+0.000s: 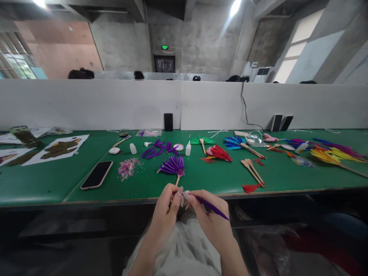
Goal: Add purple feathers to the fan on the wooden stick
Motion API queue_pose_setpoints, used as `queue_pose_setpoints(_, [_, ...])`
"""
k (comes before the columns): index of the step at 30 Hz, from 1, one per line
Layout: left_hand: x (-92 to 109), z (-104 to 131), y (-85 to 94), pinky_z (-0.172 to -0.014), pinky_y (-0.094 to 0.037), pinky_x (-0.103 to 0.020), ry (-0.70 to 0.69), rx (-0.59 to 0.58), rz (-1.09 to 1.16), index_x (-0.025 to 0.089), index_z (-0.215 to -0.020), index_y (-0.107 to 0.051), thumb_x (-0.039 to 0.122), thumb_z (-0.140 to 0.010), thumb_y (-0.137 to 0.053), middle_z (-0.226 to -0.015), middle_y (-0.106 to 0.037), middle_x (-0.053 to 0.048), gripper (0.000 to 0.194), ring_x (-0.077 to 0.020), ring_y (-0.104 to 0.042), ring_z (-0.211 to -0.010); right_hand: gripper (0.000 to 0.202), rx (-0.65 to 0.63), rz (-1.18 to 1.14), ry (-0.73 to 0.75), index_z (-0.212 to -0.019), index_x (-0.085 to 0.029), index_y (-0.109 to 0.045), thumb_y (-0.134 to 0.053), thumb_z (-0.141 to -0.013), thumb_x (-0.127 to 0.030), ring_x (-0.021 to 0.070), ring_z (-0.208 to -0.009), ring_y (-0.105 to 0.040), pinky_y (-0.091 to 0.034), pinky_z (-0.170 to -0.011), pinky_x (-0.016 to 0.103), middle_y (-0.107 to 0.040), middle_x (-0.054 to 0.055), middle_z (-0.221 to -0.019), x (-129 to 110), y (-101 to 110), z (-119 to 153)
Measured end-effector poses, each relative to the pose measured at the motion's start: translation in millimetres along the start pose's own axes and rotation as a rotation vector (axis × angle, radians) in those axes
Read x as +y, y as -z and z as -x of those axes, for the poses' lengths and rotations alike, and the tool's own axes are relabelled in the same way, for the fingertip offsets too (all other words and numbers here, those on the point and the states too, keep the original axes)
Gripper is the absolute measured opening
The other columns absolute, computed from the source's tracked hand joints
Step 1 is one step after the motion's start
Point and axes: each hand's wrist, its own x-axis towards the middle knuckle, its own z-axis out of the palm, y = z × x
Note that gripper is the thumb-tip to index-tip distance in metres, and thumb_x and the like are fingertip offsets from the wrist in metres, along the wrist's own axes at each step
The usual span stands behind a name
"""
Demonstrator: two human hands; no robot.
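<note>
A purple feather [214, 208] lies across my right hand [208, 211], its base end pinched between thumb and forefinger. My left hand [168, 205] is closed, thumb against fingers, meeting the right fingertips just below the table's front edge; what it pinches is too small to make out. Directly beyond my hands, a purple feather fan [173, 165] with a wooden handle lies on the green table [212, 180]. Loose purple feathers [156, 149] are scattered behind it, near a small white bottle [188, 148] and a round white-rimmed dish [178, 147].
At the left lie a phone [97, 175], a pile of pink sequins [128, 168] and another bottle [133, 148]. Red [220, 153] and blue [234, 143] feather fans and wooden handles [253, 172] lie to the right. A white partition [115, 103] stands behind.
</note>
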Motion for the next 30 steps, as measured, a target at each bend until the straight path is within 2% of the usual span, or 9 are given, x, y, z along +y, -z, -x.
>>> queue_pose_setpoints(6, [-0.7, 1.2, -0.8, -0.062, -0.036, -0.024, -0.026, -0.011, -0.001, 0.021, -0.078, -0.046, 0.043, -0.091, -0.039, -0.072, -0.043, 0.002, 0.027, -0.0146, -0.042, -0.066, 0.014, 0.004, -0.012, 0.015, -0.080, -0.020, -0.069, -0.057, -0.086, -0.019, 0.0124, -0.061, -0.065, -0.050, -0.058, 0.020, -0.072, 0.001, -0.072, -0.3, 0.1, 1.0])
queue_pose_setpoints(18, [0.3, 6.8, -6.0, -0.062, -0.035, -0.024, 0.010, 0.041, 0.098, 0.022, -0.079, -0.043, 0.043, -0.094, -0.035, -0.073, -0.042, 0.001, 0.027, -0.0150, -0.040, -0.067, 0.013, -0.007, -0.016, -0.010, -0.080, -0.021, -0.069, -0.057, -0.086, -0.021, 0.0119, -0.060, -0.064, -0.050, -0.059, 0.020, -0.071, 0.000, -0.070, 0.5, -0.9, 2.1])
queue_pose_setpoints(25, [2.1, 9.0, -8.6, -0.066, -0.036, -0.025, -0.016, 0.067, 0.043, 0.022, -0.081, -0.044, 0.041, -0.096, -0.032, -0.076, -0.043, 0.001, 0.027, -0.0150, -0.043, -0.070, 0.015, 0.019, -0.091, -0.071, -0.079, -0.019, -0.070, -0.058, -0.086, -0.025, 0.0124, -0.058, -0.063, -0.050, -0.057, 0.020, -0.070, 0.001, -0.067, -1.3, 0.1, 0.2])
queue_pose_setpoints(30, [5.1, 5.7, -8.2, -0.064, -0.036, -0.025, -0.068, 0.122, -0.046, 0.021, -0.077, -0.047, 0.035, -0.095, -0.034, -0.074, -0.047, 0.000, 0.026, -0.0150, -0.046, -0.068, 0.024, 0.007, -0.208, -0.137, -0.076, -0.017, -0.066, -0.053, -0.089, -0.033, 0.0122, -0.053, -0.059, -0.046, -0.049, 0.020, -0.064, 0.001, -0.059, 1.1, 0.4, -0.1])
